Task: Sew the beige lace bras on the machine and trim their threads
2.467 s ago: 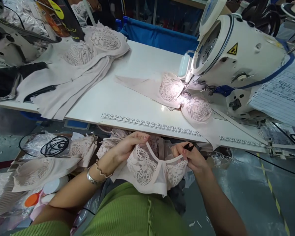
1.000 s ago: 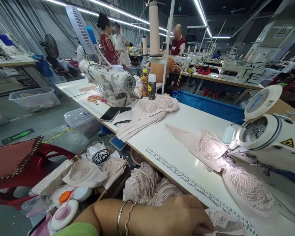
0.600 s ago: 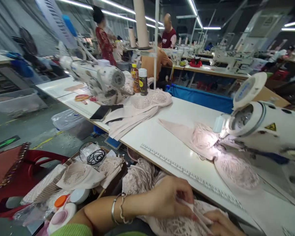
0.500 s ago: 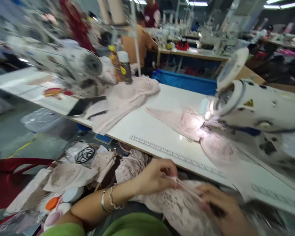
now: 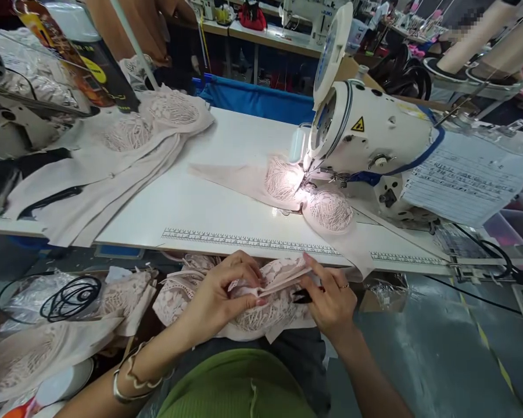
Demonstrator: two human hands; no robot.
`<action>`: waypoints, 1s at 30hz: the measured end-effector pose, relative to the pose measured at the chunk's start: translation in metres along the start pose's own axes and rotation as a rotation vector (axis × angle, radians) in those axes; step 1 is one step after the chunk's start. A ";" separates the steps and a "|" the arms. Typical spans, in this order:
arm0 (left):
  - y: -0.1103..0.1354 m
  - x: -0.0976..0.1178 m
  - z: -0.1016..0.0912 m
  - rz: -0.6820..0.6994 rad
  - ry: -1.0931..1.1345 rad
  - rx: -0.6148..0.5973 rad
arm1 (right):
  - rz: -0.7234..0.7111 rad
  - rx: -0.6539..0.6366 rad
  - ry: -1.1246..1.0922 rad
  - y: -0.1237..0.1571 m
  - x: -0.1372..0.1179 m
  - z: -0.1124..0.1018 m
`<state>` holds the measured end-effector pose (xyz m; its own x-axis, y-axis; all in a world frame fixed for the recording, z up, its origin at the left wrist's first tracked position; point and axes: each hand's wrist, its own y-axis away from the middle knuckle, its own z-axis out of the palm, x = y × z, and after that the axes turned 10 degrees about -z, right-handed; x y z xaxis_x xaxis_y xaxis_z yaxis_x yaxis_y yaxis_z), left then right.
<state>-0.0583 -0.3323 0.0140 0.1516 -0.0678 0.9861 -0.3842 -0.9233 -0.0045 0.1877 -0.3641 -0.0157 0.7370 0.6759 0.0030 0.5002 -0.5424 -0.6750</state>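
Observation:
In my lap lies a pale pink lace bra [image 5: 265, 316], its edge stretched between my two hands. My left hand [image 5: 229, 287] is closed, pinching that edge between thumb and fingers. On the other end of the edge, my right hand [image 5: 333, 299] is closed with thumb and fingertips. A small black pointed tool [image 5: 302, 296] pokes out from under the right fingers; its kind is mostly hidden. Beyond the hands, another pink bra [image 5: 330, 212] lies under the lit needle of a white sewing machine [image 5: 375, 128].
A printed ruler [image 5: 244, 239] runs along the front of the white table [image 5: 239, 136]. More pink bras [image 5: 174, 110] lie at its left, beside a black spray can [image 5: 100, 64]. A box to my left holds garments and a coil of black cord [image 5: 72, 296]. Handwritten paper [image 5: 464, 174] hangs right.
My view has swung to the right and sharpened. Both hands still hold the bra's edge; the right hand now shows clearly, with the black tool under its fingers.

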 end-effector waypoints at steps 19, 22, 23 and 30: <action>-0.004 -0.018 -0.014 -0.074 0.194 0.151 | 0.427 -0.204 -0.949 0.001 0.028 -0.039; -0.003 -0.022 -0.010 -0.084 0.196 0.229 | 0.493 -0.079 -0.805 0.001 0.020 -0.038; -0.003 -0.023 -0.009 -0.087 0.189 0.246 | 0.518 -0.039 -0.765 0.001 0.017 -0.037; -0.003 -0.028 -0.003 -0.129 0.137 0.319 | 0.587 0.081 -0.481 0.003 0.004 -0.026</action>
<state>-0.0639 -0.3264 -0.0133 0.0481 0.0882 0.9949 -0.0631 -0.9938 0.0911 0.2042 -0.3761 0.0017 0.5835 0.4405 -0.6822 0.0384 -0.8541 -0.5187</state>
